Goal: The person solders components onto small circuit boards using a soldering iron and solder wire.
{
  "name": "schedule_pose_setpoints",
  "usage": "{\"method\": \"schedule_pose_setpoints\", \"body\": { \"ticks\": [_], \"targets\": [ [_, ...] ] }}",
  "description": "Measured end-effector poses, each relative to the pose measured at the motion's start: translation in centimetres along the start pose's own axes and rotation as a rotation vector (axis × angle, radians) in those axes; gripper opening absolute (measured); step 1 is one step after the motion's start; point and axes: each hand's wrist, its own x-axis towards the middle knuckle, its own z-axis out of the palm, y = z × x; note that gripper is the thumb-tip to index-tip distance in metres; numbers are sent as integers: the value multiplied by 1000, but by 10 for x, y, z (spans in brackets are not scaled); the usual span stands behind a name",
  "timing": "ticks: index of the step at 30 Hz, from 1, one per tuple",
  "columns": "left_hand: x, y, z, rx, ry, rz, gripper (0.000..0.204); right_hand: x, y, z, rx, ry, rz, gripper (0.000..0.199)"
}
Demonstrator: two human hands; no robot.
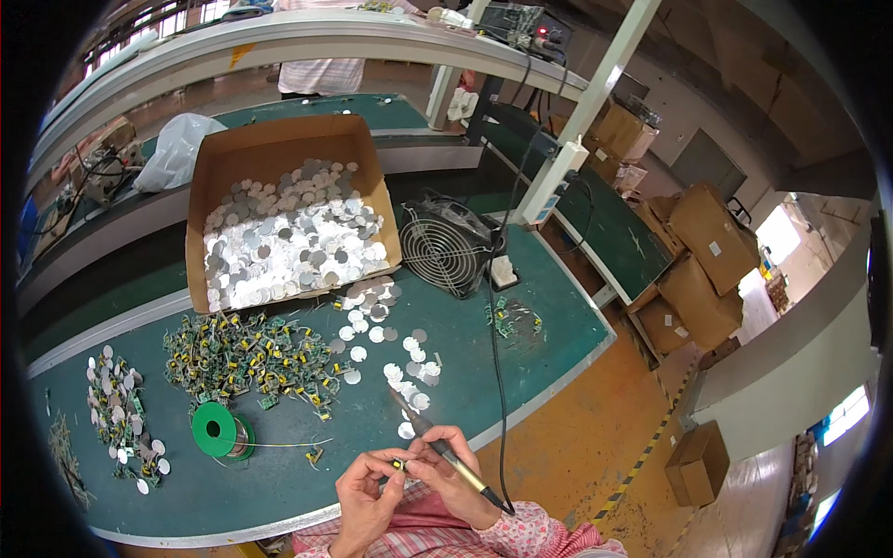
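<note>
At the near edge of the green bench, my left hand (365,498) pinches a small circuit board with a yellow part (398,464) between thumb and fingers. My right hand (458,485) is closed round a soldering iron (448,453), its tip pointing up and away to the left over the bench. Fingers of my right hand lie close beside the board; whether they touch it I cannot tell. Left of my hands stands a green spool of solder wire (214,429), its loose end stretching toward a single small board (314,456). Silver discs (409,372) lie scattered beyond the iron.
A heap of small boards (251,358) lies behind the spool. An open carton (265,144) of silver discs stands behind it, beside a black fan (442,249). Boards with discs (121,409) lie at left. The iron's black cord (498,372) runs along the right.
</note>
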Motion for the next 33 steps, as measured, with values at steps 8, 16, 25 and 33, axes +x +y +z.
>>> {"method": "schedule_pose_setpoints", "body": {
  "ticks": [8, 16, 25, 33],
  "targets": [
    [-1, 0, 5, 234, 63, 86, 9, 7, -24, -5, -108, 36, -38, 45],
    [7, 18, -7, -232, -137, -506, 10, 18, -48, -37, -726, -260, -426, 52],
    [15, 26, -28, -333, -223, -677, 14, 27, -70, -22, -1101, -522, -577, 45],
    [19, 23, -41, -161, -371, -739, 16, 45, -69, -15, -1061, -654, -504, 50]
  ]
}}
